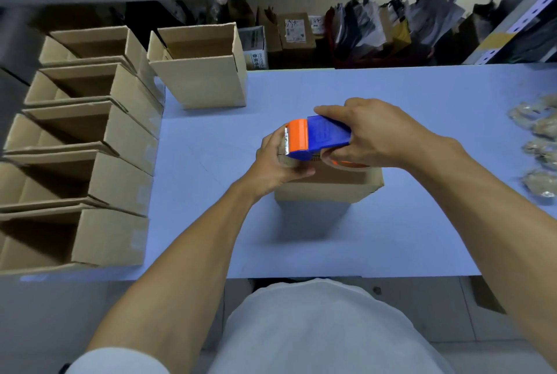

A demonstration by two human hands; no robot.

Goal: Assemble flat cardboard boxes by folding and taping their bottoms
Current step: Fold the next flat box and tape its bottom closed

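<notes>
A small cardboard box [328, 189] stands bottom-up in the middle of the light blue table [331, 241]. My right hand [370, 135] grips a blue and orange tape dispenser [316, 138] and holds it over the box's top face, its toothed orange end pointing left. My left hand [280, 159] grips the box's left end, just under the dispenser's cutter, with the thumb lying on the box's top. The flaps and the tape on the box are mostly hidden by my hands.
Several assembled open boxes [90, 132] stand in a row along the left side of the table, and one more box [205, 69] stands at the back. Crumpled tape wads [539, 144] lie at the right edge. Shelves with goods rise behind the table.
</notes>
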